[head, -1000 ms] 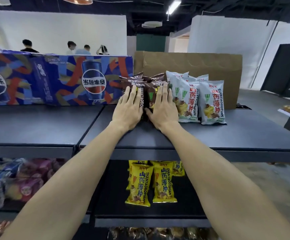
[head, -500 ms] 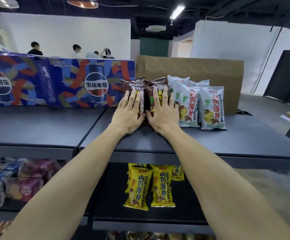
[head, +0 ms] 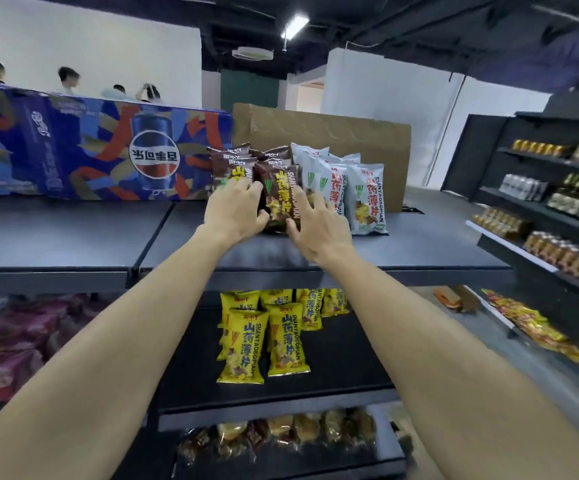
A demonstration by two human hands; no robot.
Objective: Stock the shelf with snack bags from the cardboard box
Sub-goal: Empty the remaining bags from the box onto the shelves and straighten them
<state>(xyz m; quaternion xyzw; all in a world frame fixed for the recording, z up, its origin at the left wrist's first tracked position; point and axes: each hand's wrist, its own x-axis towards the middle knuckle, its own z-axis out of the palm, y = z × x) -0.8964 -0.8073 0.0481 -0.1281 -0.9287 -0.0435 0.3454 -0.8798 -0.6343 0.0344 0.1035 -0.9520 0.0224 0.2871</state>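
— What changed with your hands?
— Before they lay flat; now your left hand (head: 234, 211) and right hand (head: 317, 225) curl fingers around the front brown foil snack bag (head: 278, 197).
— Where?
— On the dark grey shelf top (head: 402, 251), left of white bags (head: 366, 199), before the brown cardboard box (head: 333, 133).

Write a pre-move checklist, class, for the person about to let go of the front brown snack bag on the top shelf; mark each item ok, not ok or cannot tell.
1. Front brown snack bag stands upright on the top shelf: ok.
2. Left hand and right hand flank that bag, fingers curled at its sides: ok.
3. Brown rows sit beside the white snack bags, colours unmixed: ok.
4. Bag would stay standing once released: cannot tell.
5. Free shelf space in front of the bags: ok.
6. Cardboard box still holds stock: cannot tell, its inside is hidden.
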